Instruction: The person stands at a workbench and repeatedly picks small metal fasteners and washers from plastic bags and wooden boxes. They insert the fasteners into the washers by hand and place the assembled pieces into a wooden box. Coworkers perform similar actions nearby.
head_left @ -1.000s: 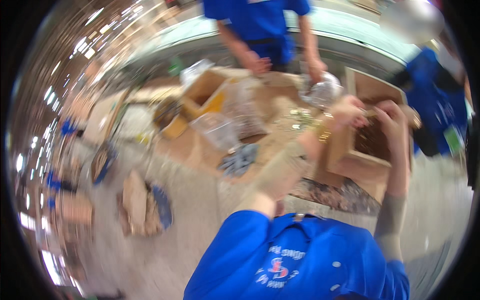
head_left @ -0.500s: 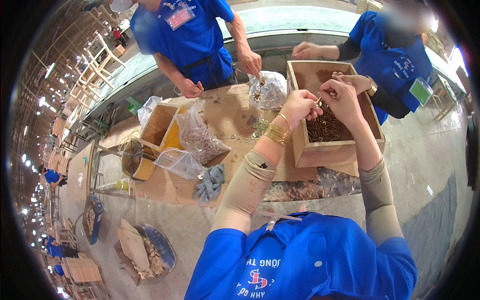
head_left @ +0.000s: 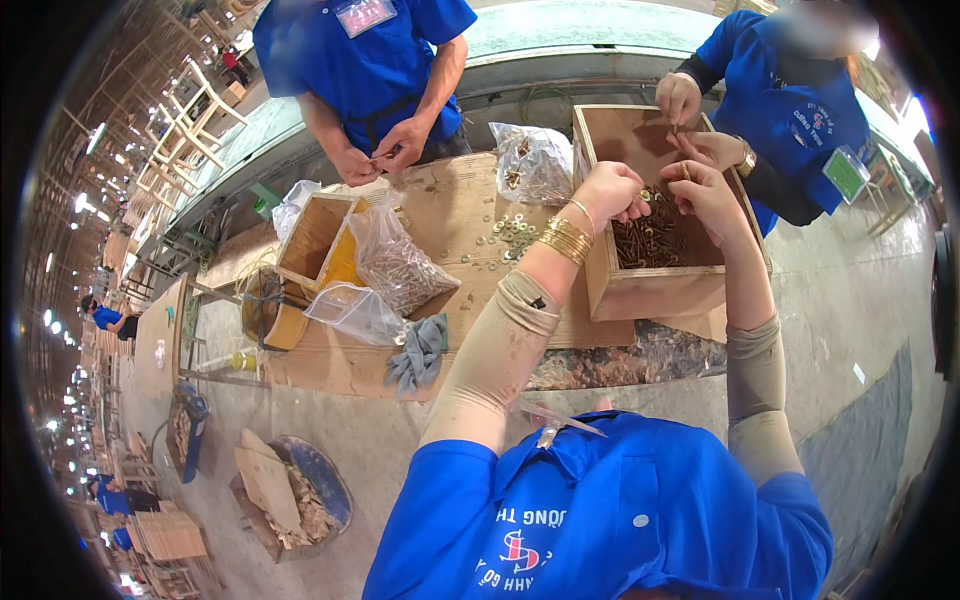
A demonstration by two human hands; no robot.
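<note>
My left hand (head_left: 615,194), with gold bangles at the wrist, is over the near left edge of a wooden box (head_left: 655,296). Its fingers are curled closed, and whatever they hold is hidden. Inside the box my right hand (head_left: 708,197) hovers over a heap of brass-coloured bolts (head_left: 650,245), some with washers on them. Its thumb and forefinger are drawn together, the other fingers bent; anything between them is too small to make out. A gap separates my two hands. Loose washers (head_left: 517,232) are scattered on the cardboard-covered table left of the box.
A bag of hardware (head_left: 533,165) stands beyond the washers. Further left are a bag of bolts (head_left: 400,265), a smaller wooden box (head_left: 318,238) and grey gloves (head_left: 418,355). Two co-workers in blue shirts stand across the table; one co-worker's hands (head_left: 700,140) reach over the box's far side.
My hands, close together before, have moved apart above the box. The far-left co-worker's hands have come together, away from the hardware bag. The right co-worker's hands now meet over the box.
</note>
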